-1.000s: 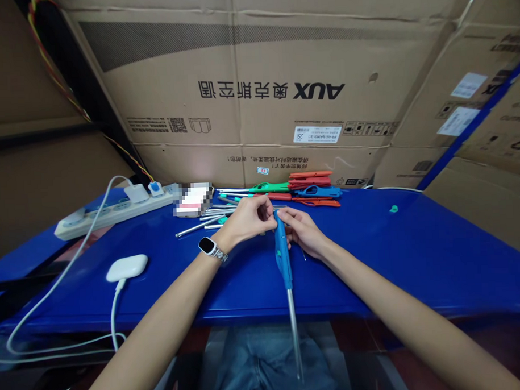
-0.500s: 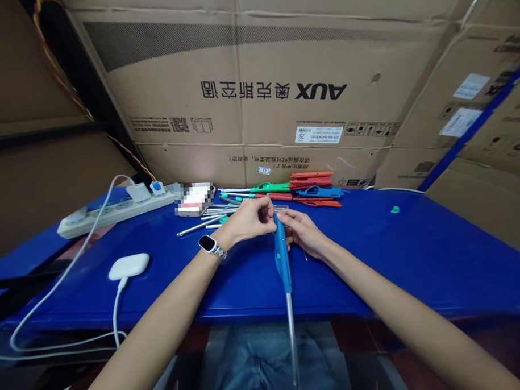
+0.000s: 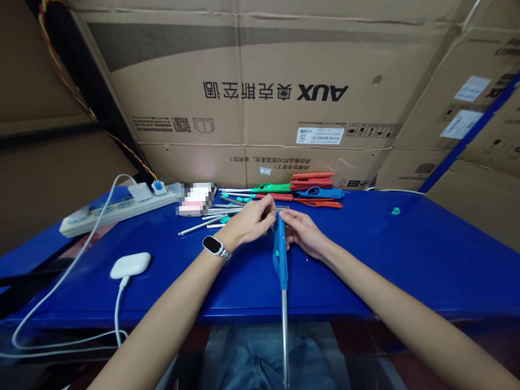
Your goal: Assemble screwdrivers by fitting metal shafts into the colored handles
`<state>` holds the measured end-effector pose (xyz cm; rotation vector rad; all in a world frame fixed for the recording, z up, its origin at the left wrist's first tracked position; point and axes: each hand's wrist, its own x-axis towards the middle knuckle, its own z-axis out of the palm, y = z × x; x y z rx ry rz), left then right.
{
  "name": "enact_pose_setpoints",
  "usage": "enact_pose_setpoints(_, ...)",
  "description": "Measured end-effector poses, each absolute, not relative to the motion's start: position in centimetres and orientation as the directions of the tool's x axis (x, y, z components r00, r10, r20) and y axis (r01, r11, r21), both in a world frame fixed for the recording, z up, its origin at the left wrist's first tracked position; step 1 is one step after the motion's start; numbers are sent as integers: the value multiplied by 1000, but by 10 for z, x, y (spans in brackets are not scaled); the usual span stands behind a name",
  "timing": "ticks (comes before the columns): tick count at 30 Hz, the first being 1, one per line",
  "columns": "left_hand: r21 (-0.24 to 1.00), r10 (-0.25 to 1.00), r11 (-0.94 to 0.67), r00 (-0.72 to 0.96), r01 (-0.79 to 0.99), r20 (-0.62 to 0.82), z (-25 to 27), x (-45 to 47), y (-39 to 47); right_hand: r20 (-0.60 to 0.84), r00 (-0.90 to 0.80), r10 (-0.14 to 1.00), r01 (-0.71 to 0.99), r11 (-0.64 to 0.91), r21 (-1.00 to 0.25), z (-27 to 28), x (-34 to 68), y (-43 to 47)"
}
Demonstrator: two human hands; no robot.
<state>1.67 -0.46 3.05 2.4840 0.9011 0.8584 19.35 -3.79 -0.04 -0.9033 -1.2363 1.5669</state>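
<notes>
A blue long-nosed lighter point(image 3: 280, 248) hangs over the table's front edge, its silver barrel pointing down toward my lap. My right hand point(image 3: 304, 230) grips the handle end of it between thumb and fingers. At the top of that handle, my left hand point(image 3: 259, 218) is closed in a pinch; whatever its fingertips hold is too small or hidden to make out. Just behind my left hand lie several loose silver lighter tubes point(image 3: 195, 225), partly covered by the hand.
Red, orange, green and blue lighters point(image 3: 315, 190) are piled against the cardboard wall point(image 3: 255, 53). A phone point(image 3: 196, 199) and a power strip point(image 3: 115, 211) lie at the left. Nearer are a white earbud case point(image 3: 130, 265) and its cable. A small green piece point(image 3: 396, 211) rests on the right.
The lighter's barrel has swung slightly left and now hangs more upright. My left fingers have shifted a little at the handle's top; my right hand keeps its grip.
</notes>
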Motion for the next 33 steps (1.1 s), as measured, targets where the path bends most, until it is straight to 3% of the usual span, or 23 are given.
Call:
enact_pose_setpoints(4,337,632,-775,666,535,395,29,19,-7,9,-286,958,-245,-64,-967,-1,195,-38)
enact_pose_setpoints(8,318,634,-773,665,548,395,25,23,-7,15,-294,956,-238,-58,-969,-2,195,-38)
enact_pose_setpoints(11,367,656,-755,638,543,404,22,24,-5,31,-289,957,-241,-42,-970,-2,194,-38)
enact_pose_setpoints(18,619,816,-564,482,546,318,18,31,0,45,-247,968,-218,-10,-976,-1,192,-36)
enact_pose_setpoints(21,632,828,-544,475,551,298,20,31,0,34,-245,969,-222,-22,-975,-1,192,-36)
enact_pose_setpoints(28,468,794,-607,510,642,330,32,20,-6,13,-257,966,-253,-54,-966,-2,194,-35)
enact_pose_setpoints(33,249,685,-724,631,643,363,32,22,-9,25,-276,961,-258,-49,-965,-3,195,-36)
